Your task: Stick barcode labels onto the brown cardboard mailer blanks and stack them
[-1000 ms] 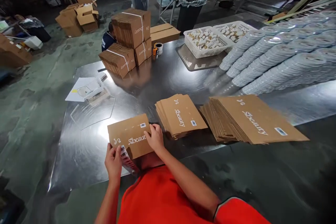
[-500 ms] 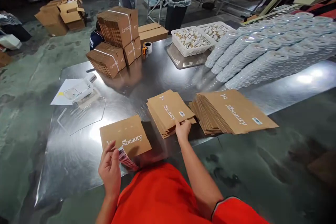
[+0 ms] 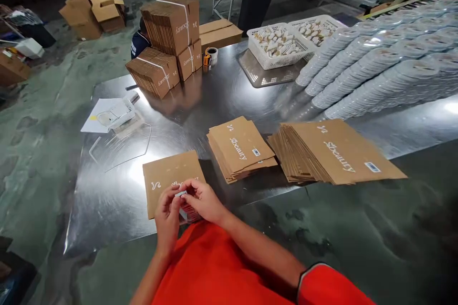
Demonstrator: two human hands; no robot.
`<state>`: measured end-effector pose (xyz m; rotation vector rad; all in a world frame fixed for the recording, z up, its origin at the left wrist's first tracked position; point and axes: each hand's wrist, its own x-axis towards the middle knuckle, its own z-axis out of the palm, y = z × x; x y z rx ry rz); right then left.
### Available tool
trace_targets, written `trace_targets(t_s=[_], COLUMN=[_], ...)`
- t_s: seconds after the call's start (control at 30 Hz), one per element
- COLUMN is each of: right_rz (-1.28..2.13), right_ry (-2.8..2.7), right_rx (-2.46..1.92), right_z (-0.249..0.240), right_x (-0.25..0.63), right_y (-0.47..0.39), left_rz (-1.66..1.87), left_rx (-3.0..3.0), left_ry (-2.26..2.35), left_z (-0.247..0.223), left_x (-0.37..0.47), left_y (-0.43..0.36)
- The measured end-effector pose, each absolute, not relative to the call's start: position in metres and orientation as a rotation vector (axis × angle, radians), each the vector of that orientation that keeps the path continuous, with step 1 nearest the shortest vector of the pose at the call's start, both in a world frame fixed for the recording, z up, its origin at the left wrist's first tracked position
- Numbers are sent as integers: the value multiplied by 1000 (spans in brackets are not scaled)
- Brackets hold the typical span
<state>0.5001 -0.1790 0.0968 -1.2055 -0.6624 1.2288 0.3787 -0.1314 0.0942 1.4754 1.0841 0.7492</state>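
Left hand [image 3: 166, 210] and right hand [image 3: 206, 201] nearly closed, fingertips close together, both pinching label strip [image 3: 191, 214] over near edge of flat Sbeauty carton [image 3: 171, 166] on metal table [image 3: 110, 214]. Hands cover part of carton's lettering. To right, small carton stack [image 3: 240, 145], then larger carton stack [image 3: 332, 147]. Beyond: strapped carton bundles [image 3: 184, 28], white basket [image 3: 274, 61].

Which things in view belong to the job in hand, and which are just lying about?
Apparently in the job:
- label strip in the left hand, right hand at its end
- flat carton beneath the hands
- middle carton stack
- right carton stack

Apparently lying about:
- strapped carton bundles
- white plastic baskets
- stacked white discs
- white roll
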Motion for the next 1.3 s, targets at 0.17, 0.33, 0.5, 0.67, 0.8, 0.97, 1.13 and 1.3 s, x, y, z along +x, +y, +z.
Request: trace_targets(t_s=[0.17, 0.33, 0.5, 0.67, 0.8, 0.97, 1.13, 1.3], right_rz=[1256, 1214, 1123, 780, 710, 756, 747, 741], right_ry=[-564, -574, -639, -673, -708, -778, -809, -806], right_rx=[-1271, -1311, -1420, -1743, -1970, -2009, -2038, -2071], right_z=[91, 85, 80, 43, 7, -8, -10, -12], right_x=[502, 499, 494, 528, 562, 569, 567, 566], right_y=[-177, -175, -175, -151, -127, -118, -117, -116], left_rz=[683, 682, 656, 633, 567, 570, 570, 572], left_rx=[1326, 1458, 1593, 1419, 1330, 1333, 1336, 1326], left_ry=[1052, 1130, 1311, 1388, 1372, 1397, 1390, 1395], left_z=[93, 87, 81, 62, 32, 15, 18, 19], left_x=[374, 377, 378, 371, 363, 361, 362, 363], left_y=[-133, -137, -135, -128, -118, -109, -110, -109])
